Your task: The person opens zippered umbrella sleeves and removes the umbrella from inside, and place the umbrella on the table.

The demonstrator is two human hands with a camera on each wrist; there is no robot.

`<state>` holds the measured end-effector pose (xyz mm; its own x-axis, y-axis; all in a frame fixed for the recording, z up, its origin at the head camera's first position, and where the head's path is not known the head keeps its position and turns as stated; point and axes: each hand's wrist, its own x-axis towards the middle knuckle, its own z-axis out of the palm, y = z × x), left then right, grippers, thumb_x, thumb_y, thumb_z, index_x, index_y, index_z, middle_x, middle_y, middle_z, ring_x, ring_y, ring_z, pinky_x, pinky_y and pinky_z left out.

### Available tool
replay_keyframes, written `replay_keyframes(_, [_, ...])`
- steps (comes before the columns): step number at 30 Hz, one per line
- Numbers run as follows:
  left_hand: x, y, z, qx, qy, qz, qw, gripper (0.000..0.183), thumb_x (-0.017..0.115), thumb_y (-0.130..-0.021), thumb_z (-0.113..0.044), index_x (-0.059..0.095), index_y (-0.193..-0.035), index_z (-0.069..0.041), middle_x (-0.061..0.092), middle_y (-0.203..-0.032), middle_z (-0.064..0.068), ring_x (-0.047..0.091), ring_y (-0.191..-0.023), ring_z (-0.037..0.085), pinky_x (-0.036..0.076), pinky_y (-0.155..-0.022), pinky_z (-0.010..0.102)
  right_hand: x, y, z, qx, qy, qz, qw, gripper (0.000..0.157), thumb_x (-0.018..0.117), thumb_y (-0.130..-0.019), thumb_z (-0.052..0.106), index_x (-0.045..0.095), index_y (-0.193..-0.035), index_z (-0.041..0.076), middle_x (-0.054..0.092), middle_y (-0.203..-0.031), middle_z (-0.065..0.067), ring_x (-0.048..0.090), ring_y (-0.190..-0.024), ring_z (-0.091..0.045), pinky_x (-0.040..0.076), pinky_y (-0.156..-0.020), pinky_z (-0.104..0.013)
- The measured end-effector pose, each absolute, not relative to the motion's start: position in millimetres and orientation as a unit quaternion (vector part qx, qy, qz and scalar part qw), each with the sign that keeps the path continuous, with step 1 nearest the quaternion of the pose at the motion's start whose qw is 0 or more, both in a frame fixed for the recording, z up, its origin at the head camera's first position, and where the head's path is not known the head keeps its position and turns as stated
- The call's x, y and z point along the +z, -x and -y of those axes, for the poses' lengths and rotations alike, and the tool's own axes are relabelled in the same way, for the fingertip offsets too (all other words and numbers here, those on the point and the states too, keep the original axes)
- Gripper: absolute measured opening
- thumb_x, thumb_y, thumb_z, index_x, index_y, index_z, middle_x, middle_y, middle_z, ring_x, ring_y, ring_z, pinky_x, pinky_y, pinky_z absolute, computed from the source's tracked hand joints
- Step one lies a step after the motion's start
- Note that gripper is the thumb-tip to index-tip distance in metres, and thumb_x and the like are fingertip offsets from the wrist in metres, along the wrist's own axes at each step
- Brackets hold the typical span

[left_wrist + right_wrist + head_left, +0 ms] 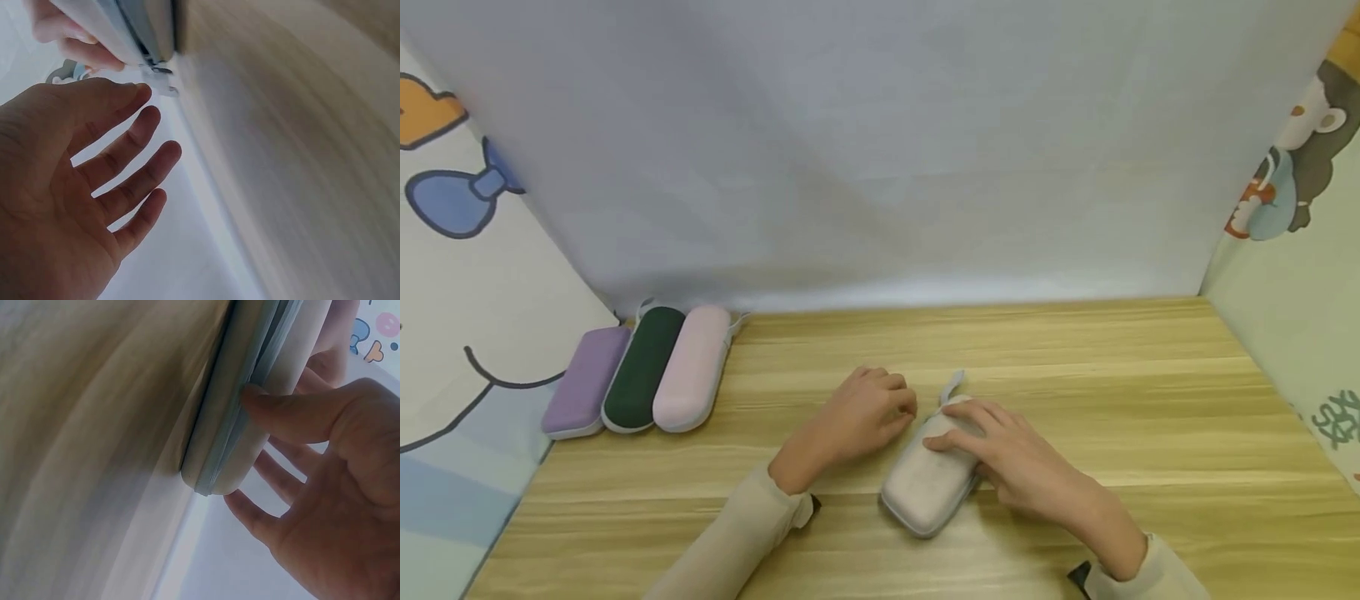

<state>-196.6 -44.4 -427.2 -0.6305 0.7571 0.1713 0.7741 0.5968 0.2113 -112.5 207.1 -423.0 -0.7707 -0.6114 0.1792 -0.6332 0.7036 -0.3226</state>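
A cream-white zippered hard case [928, 479] lies slanted on the wooden table, with a grey strap loop [952, 386] at its far end. My right hand [1026, 458] grips it from the right. In the right wrist view the thumb [290, 412] presses at the grey zipper seam [234, 425], and the fingers spread over the top. My left hand [868, 412] is just left of the case's far end, holding nothing. Its loosely bent fingers [140, 175] show in the left wrist view, the thumb tip close below a small zipper pull [161, 70].
At the back left, three similar cases lie side by side: purple [587, 379], dark green [646, 367] and pale pink [692, 367]. A pale grey backdrop [880, 167] rises behind the table [1112, 392]. Cartoon-printed panels [467, 275] stand at both sides.
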Motion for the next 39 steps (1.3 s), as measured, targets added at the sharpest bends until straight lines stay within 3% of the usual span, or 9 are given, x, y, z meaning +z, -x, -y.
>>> replay_keyframes(6, [-421.3, 176.8, 52.7, -0.144, 0.426, 0.893, 0.018, 0.005, 0.072, -0.100, -0.028, 0.076, -0.102, -0.025, 0.071, -0.100, -0.009, 0.065, -0.094, 0.013, 0.051, -0.090, 0.041, -420.3, 109.5, -206.3, 0.175, -0.334, 0.926, 0.027, 0.071, 0.079, -0.083, -0.007, 0.065, -0.138, 0.036, 0.054, -0.151, -0.009, 0.049, -0.141, -0.035, 0.049, -0.102, -0.064])
replay_keyframes(15, [-411.7, 153.5, 61.1, -0.135, 0.408, 0.902, -0.030, 0.019, 0.066, -0.103, -0.036, 0.075, -0.111, -0.020, 0.072, -0.109, -0.004, 0.067, -0.103, 0.017, 0.054, -0.092, 0.045, -415.7, 105.1, -199.2, 0.142, -0.312, 0.939, 0.027, 0.070, 0.085, -0.083, 0.004, 0.062, -0.142, 0.034, 0.054, -0.150, -0.011, 0.052, -0.137, -0.038, 0.051, -0.099, -0.062])
replay_keyframes(24, [-397.5, 143.9, 62.2, -0.097, 0.403, 0.906, -0.089, 0.058, 0.066, -0.099, -0.054, 0.066, -0.137, -0.010, 0.067, -0.127, 0.004, 0.064, -0.110, 0.019, 0.056, -0.094, 0.040, -414.4, 102.4, -199.1, 0.131, -0.300, 0.944, 0.050, 0.071, 0.090, -0.080, 0.021, 0.061, -0.143, 0.033, 0.060, -0.136, -0.009, 0.057, -0.127, -0.037, 0.053, -0.098, -0.060])
replay_keyframes(27, [-397.0, 142.1, 62.0, -0.088, 0.400, 0.906, -0.107, 0.075, 0.070, -0.093, -0.061, 0.058, -0.146, -0.008, 0.061, -0.136, 0.007, 0.062, -0.115, 0.021, 0.055, -0.094, 0.041, -415.0, 102.1, -198.8, 0.138, -0.292, 0.945, 0.059, 0.071, 0.092, -0.078, 0.024, 0.063, -0.142, 0.031, 0.062, -0.132, -0.008, 0.058, -0.121, -0.033, 0.054, -0.099, -0.053])
replay_keyframes(32, [-398.5, 147.6, 63.9, -0.088, 0.405, 0.903, -0.111, 0.087, 0.083, -0.085, -0.054, 0.051, -0.152, -0.008, 0.057, -0.139, 0.009, 0.062, -0.115, 0.024, 0.055, -0.096, 0.043, -416.7, 102.2, -195.3, 0.130, -0.275, 0.949, 0.078, 0.068, 0.094, -0.076, 0.036, 0.067, -0.138, 0.027, 0.061, -0.122, -0.003, 0.057, -0.110, -0.024, 0.056, -0.085, -0.039])
replay_keyframes(36, [-400.5, 152.3, 67.9, -0.107, 0.405, 0.901, -0.113, 0.085, 0.087, -0.083, -0.049, 0.053, -0.151, -0.011, 0.057, -0.135, 0.007, 0.062, -0.110, 0.021, 0.055, -0.093, 0.039, -416.5, 101.9, -194.5, 0.128, -0.276, 0.950, 0.069, 0.068, 0.093, -0.077, 0.041, 0.066, -0.137, 0.025, 0.059, -0.120, 0.000, 0.056, -0.109, -0.021, 0.057, -0.077, -0.036])
replay_keyframes(39, [-402.1, 155.1, 70.0, -0.123, 0.401, 0.900, -0.121, 0.084, 0.087, -0.083, -0.050, 0.054, -0.150, -0.012, 0.058, -0.134, 0.006, 0.063, -0.108, 0.019, 0.055, -0.092, 0.037, -415.2, 104.3, -197.6, 0.132, -0.285, 0.948, 0.053, 0.069, 0.093, -0.078, 0.038, 0.064, -0.138, 0.023, 0.058, -0.123, 0.000, 0.056, -0.113, -0.022, 0.059, -0.079, -0.038])
